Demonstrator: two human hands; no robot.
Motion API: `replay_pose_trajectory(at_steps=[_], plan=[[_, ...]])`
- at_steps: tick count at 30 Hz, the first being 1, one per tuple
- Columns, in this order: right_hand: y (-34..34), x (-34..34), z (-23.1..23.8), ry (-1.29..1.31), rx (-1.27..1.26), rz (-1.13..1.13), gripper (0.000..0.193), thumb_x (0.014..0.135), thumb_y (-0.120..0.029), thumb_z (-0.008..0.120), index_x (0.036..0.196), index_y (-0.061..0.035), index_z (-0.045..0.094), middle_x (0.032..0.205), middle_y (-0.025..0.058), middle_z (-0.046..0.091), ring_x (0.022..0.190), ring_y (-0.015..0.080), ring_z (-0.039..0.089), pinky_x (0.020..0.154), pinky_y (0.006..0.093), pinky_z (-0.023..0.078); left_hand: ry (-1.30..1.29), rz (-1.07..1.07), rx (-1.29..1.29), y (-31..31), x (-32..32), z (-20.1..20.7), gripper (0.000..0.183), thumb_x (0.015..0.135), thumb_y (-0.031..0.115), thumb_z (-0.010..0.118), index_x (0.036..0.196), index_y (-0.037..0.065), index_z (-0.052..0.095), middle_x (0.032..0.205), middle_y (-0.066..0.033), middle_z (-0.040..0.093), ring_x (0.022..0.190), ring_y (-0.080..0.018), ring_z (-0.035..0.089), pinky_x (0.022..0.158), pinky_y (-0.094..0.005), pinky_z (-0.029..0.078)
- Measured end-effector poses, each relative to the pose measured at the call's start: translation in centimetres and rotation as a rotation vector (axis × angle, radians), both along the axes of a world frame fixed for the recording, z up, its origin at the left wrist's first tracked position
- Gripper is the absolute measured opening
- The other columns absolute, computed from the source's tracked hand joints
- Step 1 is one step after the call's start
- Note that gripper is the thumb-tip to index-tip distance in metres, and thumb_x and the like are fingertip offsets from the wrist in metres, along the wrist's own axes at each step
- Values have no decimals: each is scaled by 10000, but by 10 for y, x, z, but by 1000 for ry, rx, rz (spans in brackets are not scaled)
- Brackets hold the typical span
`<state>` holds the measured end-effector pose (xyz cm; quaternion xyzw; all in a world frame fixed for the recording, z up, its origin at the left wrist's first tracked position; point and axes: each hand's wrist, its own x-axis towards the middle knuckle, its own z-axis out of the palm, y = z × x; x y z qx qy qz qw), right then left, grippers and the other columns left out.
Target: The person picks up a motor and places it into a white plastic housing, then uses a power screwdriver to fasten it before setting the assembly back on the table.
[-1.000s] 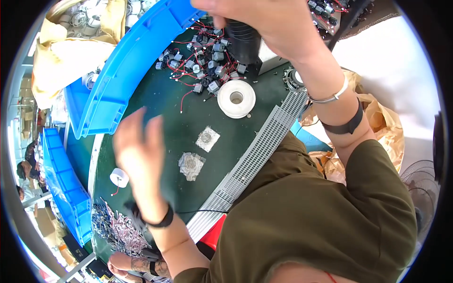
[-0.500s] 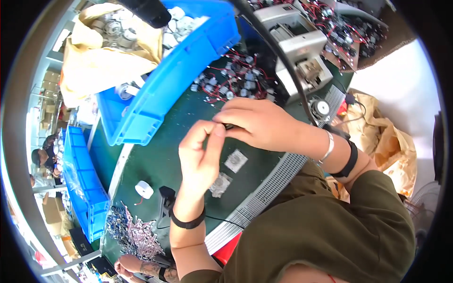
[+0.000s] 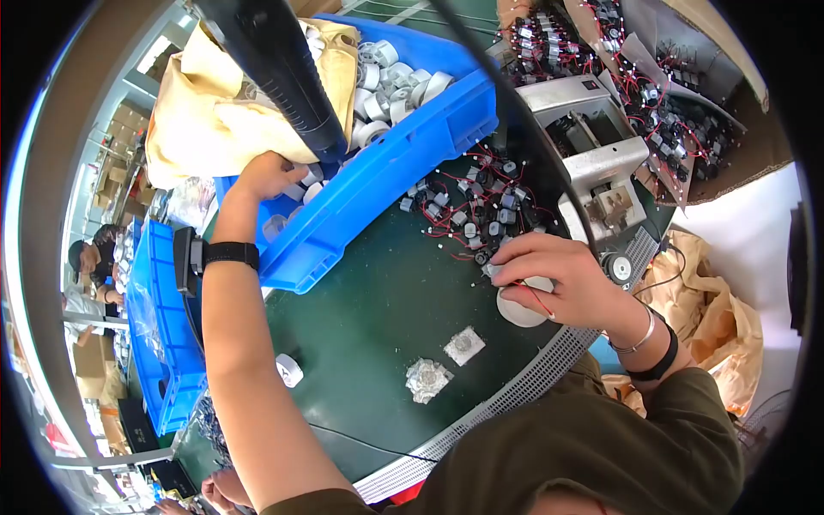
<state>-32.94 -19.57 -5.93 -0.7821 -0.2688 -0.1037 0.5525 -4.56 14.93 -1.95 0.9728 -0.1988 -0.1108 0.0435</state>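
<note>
My left hand (image 3: pixel 273 176) reaches into the near end of the blue bin (image 3: pixel 378 206), its fingers curled at a white round plastic part (image 3: pixel 311 178); the fingertips are partly hidden. At the right, my right hand (image 3: pixel 554 276) is closed, fingers pinched on a small grey motor (image 3: pixel 492 269) with a red wire hanging below. It hovers beside a pile of small motors with red and black wires (image 3: pixel 493 210). Under that hand a pale round disc (image 3: pixel 520 311) shows on the green table (image 3: pixel 369 300).
A yellow bag (image 3: pixel 210 129) lies over the bin, below a black tube (image 3: pixel 283 77). A metal press-like device (image 3: pixel 592 129) stands behind my right hand, near a box of wired motors (image 3: pixel 678 129). Two whitish pads (image 3: pixel 464 346) and a white cap (image 3: pixel 289 370) rest on the table.
My hands were together over the table and have parted. My left hand has gone up and left into the bin; the right has moved right and down to the pale disc. The view has shifted.
</note>
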Motion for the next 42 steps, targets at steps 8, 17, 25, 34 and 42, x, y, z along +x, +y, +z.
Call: replay_pose_trajectory(at_steps=[8,17,25,34,42], plan=[[-4,2,-3,-46,21,-43,220,686,14,730,890,-37,664,956,113,631,816,216,625,713,289,519,-106,106,264,-44,-3,-18,481,708,361,655,1078,54,628,1045,-209,625,978,-348,596,871,-379,456],[-23,-16,-17,174,185,1,217,751,47,670,958,4,621,1001,116,582,869,182,605,712,264,534,-34,-84,47,-30,-39,7,299,746,131,569,1035,122,645,963,-189,642,876,-338,625,783,-422,489],[-22,-18,-25,81,156,-47,226,712,102,653,921,23,616,1007,139,582,932,218,582,816,294,469,-400,-203,257,-41,-4,-43,268,796,220,568,1010,93,665,971,-150,659,908,-311,633,779,-416,507],[-36,-17,-34,99,195,-68,233,757,106,596,972,16,595,1058,130,549,936,183,556,770,271,486,-390,-121,26,-18,-74,37,222,743,247,687,938,142,668,836,-140,663,803,-290,640,733,-375,493],[-57,-20,-50,57,297,-101,198,836,35,549,1032,8,566,1149,144,534,982,176,554,772,284,512,147,-184,-1431,-75,-221,-1,104,808,-20,610,887,46,600,938,-37,613,860,-104,562,726,-266,482]])
